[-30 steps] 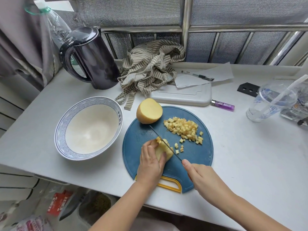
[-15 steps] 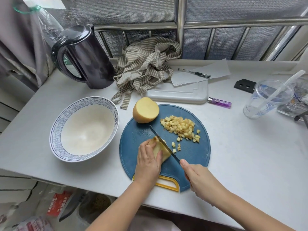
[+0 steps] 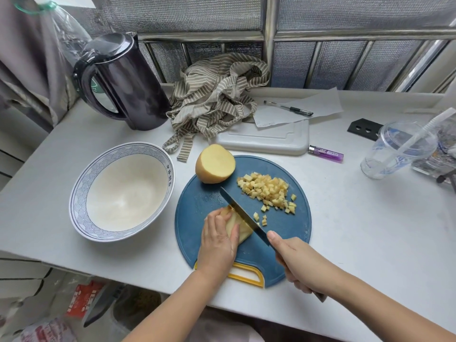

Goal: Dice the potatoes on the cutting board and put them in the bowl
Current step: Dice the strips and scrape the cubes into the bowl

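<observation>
Now left hand (image 3: 216,245) curls fingers (image 3: 212,217) over potato piece (image 3: 244,233); right hand (image 3: 302,264) grips knife (image 3: 243,214).

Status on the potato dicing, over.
Left hand holds potato piece, right hand grips knife, blade on it. Dice piled on board, none in bowl; half potato uncut. Nothing blocks the bowl.

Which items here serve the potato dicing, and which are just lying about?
In use: knife, held potato piece, potato half, diced potato, blue cutting board, bowl.
Lying about: kettle, striped cloth, white tray, pen, paper, lighter, plastic cup.
</observation>
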Demonstrator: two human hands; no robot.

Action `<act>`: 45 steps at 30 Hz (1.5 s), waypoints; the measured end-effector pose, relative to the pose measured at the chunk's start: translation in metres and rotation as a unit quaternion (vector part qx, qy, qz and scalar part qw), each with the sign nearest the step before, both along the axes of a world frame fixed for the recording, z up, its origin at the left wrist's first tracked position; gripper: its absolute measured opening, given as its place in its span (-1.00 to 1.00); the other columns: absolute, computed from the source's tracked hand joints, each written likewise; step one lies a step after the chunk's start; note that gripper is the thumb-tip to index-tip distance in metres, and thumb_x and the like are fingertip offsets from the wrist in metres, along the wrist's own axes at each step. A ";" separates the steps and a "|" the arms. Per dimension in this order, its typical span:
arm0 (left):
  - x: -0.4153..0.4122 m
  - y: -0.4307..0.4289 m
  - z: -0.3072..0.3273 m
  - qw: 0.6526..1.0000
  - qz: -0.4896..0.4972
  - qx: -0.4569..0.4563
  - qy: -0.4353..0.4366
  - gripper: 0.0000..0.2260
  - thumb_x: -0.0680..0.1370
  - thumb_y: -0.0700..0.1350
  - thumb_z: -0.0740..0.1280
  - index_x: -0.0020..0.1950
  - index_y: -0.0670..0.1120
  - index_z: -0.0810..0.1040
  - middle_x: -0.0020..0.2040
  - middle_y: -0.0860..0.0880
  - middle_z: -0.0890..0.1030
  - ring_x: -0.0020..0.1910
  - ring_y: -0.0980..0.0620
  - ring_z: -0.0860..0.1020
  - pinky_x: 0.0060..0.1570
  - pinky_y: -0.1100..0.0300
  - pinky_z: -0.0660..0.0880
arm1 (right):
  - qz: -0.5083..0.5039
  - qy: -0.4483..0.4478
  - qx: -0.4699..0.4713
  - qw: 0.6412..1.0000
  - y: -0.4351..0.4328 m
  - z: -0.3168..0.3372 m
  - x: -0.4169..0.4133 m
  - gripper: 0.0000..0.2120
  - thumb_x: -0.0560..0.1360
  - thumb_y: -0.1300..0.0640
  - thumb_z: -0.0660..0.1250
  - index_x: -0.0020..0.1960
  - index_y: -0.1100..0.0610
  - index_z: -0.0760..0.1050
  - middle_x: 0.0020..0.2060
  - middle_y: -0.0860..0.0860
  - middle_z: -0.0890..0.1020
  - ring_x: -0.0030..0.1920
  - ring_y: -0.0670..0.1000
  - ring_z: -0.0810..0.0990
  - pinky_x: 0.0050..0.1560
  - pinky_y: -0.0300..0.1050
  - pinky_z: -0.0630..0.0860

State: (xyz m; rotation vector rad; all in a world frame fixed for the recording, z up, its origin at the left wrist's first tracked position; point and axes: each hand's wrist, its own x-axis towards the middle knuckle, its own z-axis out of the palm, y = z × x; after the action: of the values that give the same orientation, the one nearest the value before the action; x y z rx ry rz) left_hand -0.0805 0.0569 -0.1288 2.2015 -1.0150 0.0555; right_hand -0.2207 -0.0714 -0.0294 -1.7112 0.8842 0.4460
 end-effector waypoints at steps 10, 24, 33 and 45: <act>0.000 0.001 -0.002 1.000 0.000 -0.003 0.001 -0.77 0.57 0.02 0.16 0.15 -0.08 0.33 0.15 -0.01 0.33 0.16 0.00 0.39 0.23 0.20 0.29 | 0.006 0.011 0.052 0.999 -0.005 -0.002 0.002 -0.45 0.58 -0.36 -0.06 -0.33 0.06 0.19 -0.57 -0.01 0.27 -0.57 -0.02 0.19 -0.50 -0.21 0.20; 0.001 -0.001 -0.003 1.000 0.000 -0.004 -0.019 -0.79 0.57 0.01 0.16 0.12 -0.08 0.33 0.12 -0.02 0.32 0.13 -0.01 0.39 0.19 0.17 0.33 | 0.016 -0.015 -0.050 0.999 0.009 -0.020 0.016 -0.46 0.63 -0.24 -0.10 -0.36 0.09 0.19 -0.52 0.01 0.36 -0.58 -0.07 0.29 -0.34 -0.17 0.34; -0.001 -0.001 -0.003 1.000 0.016 -0.003 -0.012 -0.75 0.57 0.04 0.16 0.14 -0.10 0.33 0.11 -0.14 0.44 0.15 -0.03 0.41 0.21 0.16 0.32 | -0.002 -0.047 -0.071 0.996 0.010 -0.026 0.014 -0.47 0.63 -0.25 -0.05 -0.32 0.12 0.23 -0.47 0.03 0.34 -0.45 0.00 0.31 -0.26 -0.10 0.30; -0.004 0.002 0.002 0.999 0.016 0.011 0.028 -0.60 0.59 0.12 0.11 0.27 -0.15 0.36 0.23 -0.02 0.30 0.23 0.02 0.36 0.28 0.34 0.18 | -0.069 -0.087 -0.006 0.994 0.004 -0.009 -0.016 -0.45 0.59 -0.30 0.01 -0.33 0.13 0.27 -0.57 -0.03 0.32 -0.59 -0.06 0.26 -0.51 -0.24 0.28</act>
State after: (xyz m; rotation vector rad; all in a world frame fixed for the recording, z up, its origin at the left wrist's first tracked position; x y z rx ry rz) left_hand -0.0842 0.0593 -0.1271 2.2264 -0.9547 -0.0030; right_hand -0.2369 -0.0673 -0.0383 -1.6600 0.8711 0.1966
